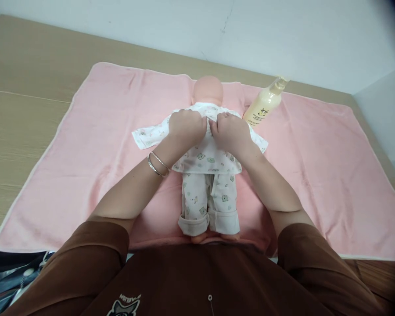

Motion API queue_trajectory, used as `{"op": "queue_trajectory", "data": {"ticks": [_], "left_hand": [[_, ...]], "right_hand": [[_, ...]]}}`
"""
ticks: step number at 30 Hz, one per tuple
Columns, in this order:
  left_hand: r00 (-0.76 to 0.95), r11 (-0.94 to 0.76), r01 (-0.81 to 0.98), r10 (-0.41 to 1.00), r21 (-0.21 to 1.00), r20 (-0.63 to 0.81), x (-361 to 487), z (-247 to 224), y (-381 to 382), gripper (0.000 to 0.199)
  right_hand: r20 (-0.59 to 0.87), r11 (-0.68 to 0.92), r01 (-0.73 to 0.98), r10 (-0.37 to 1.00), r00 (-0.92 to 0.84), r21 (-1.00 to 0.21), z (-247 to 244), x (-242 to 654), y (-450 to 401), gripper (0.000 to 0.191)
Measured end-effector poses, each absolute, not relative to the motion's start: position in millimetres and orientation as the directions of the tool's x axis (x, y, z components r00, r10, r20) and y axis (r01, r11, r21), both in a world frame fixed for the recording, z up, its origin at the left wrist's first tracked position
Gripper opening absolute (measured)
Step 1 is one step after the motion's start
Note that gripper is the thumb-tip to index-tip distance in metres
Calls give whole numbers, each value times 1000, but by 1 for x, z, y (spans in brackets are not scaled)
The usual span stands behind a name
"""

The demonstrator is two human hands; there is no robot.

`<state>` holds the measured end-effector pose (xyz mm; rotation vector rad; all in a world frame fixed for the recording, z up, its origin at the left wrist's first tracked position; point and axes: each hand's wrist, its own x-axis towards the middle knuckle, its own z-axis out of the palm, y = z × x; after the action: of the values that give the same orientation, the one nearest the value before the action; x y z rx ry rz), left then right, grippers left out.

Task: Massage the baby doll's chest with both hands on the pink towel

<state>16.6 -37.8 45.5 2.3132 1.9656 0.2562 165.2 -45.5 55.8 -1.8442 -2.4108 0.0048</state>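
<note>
A baby doll point(208, 89) lies stretched out on a pink blanket, head away from me, and no face shows. It wears a white printed shirt point(210, 159) with the sleeves spread, and white printed trousers point(195, 197) with turned-up cuffs. My left hand point(188, 126) rests on the upper shirt, its fingers curled in. Close beside it my right hand point(231, 131) is also closed on the upper shirt, thumb toward the left hand. Between the two hands the cloth is creased and pinched. My fingertips are mostly hidden.
A pale yellow pump bottle point(263, 104) stands just right of the doll's shoulder. Under everything lies the pink blanket point(95, 127), spread over a wooden table point(26, 66). A white wall point(171, 26) rises behind the table's far edge.
</note>
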Motion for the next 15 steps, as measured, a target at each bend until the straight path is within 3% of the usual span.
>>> {"op": "queue_trajectory", "data": {"ticks": [4,9,12,15], "left_hand": [[208,-229,948,972,223,113,6,39,-24,50],[281,-303,937,949,173,139,12,39,-35,51],[338,-352,928,933,124,119,17,44,-43,43],[343,-357,914,934,194,101,11,41,-34,38]], "right_hand": [[25,225,970,974,-224,-93,63,167,-51,49],[111,302,922,953,-283,-242,45,177,-25,52],[126,305,928,951,-283,-215,39,172,-24,55],[117,291,947,954,-276,-135,44,163,-41,48]]}}
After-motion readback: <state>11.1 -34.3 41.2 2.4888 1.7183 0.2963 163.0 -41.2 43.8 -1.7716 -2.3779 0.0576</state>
